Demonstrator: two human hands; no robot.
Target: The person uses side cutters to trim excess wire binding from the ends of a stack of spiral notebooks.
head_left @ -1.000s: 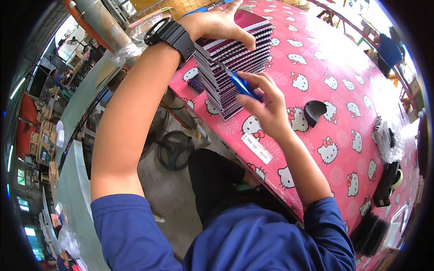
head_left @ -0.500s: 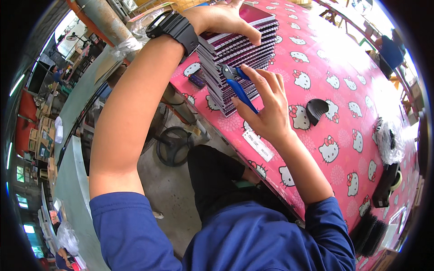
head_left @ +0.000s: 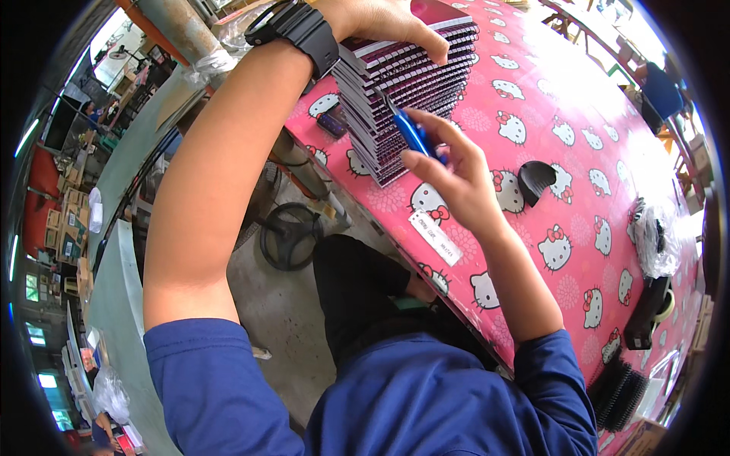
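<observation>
Landmark: the stack of notebooks (head_left: 411, 91), a tall pile of purple-covered, wire-bound books sitting near the edge of the pink table (head_left: 601, 152), which is covered in a cloth printed with white cartoon cats.
Left hand: the left hand (head_left: 380, 19) is lying palm down on top of the stack, fingers spread flat and the thumb curling over the near upper corner; it is pressing on the pile rather than closing around anything.
Watch: a black wristwatch (head_left: 300, 30) is sitting on the left wrist, just beside the stack's upper left corner.
Right hand: the right hand (head_left: 456, 178) is hovering against the near face of the stack, fingers pinched narrow around a blue-handled tool (head_left: 411, 133).
Tool: its tip is pointing up into the spines on the side of the stack and touching them; whether it is a cutter or pliers I cannot tell.
White label: a small white label (head_left: 435, 237) is lying flat on the cloth below the stack, near the table edge.
Black scoop-shaped piece: a dark curved piece (head_left: 536, 178) is resting on the cloth to the right of the stack, well apart from it.
Black coil bundles: black coil bundles (head_left: 620, 387) are lying far from the stack at the lower right of the table.
</observation>
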